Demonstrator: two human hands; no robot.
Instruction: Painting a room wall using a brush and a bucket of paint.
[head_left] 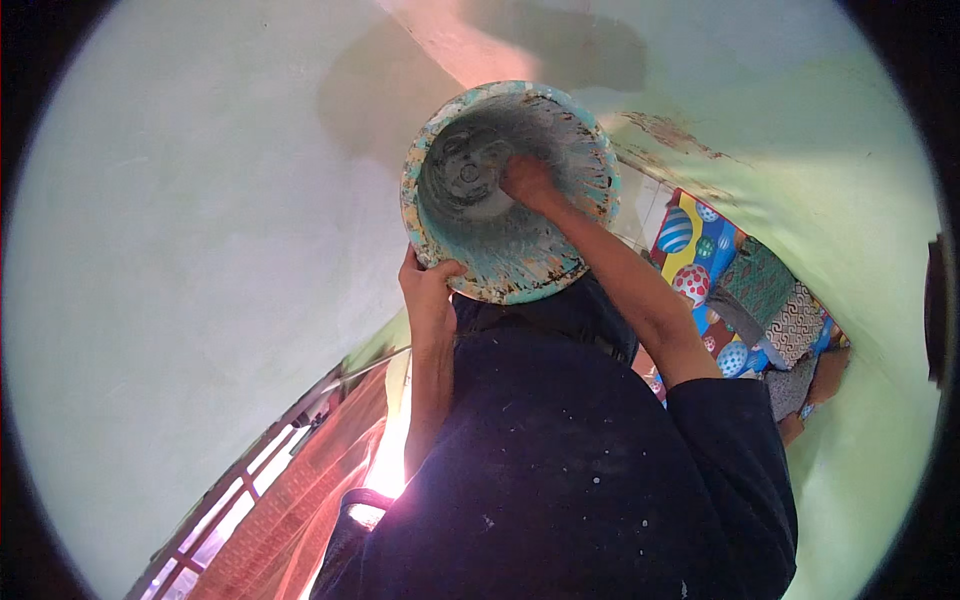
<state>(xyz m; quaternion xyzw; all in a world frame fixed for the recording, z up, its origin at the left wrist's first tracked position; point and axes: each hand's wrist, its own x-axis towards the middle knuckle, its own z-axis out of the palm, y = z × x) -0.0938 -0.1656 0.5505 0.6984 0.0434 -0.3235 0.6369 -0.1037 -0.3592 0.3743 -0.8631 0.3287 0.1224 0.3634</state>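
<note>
A round basin (pixel 470 240) with a speckled rim in teal, cream, orange and black is tilted, its opening turned toward me. Its inside is grey and streaked, with a ring mark on the bottom. My left hand (pixel 430 285) grips the rim at the lower left, thumb over the edge and fingers behind. Inside the basin, my right hand (pixel 527 182) is closed near the bottom and the right inner wall. Whatever its fingers may hold is hidden.
Pale green walls (pixel 220 200) meet in a corner just beyond the basin. On the right, folded cloths (pixel 760 285) lie on a colourful ball-patterned mat (pixel 690 235). An orange curtain (pixel 300 490) hangs by a barred window (pixel 225 510) at the lower left.
</note>
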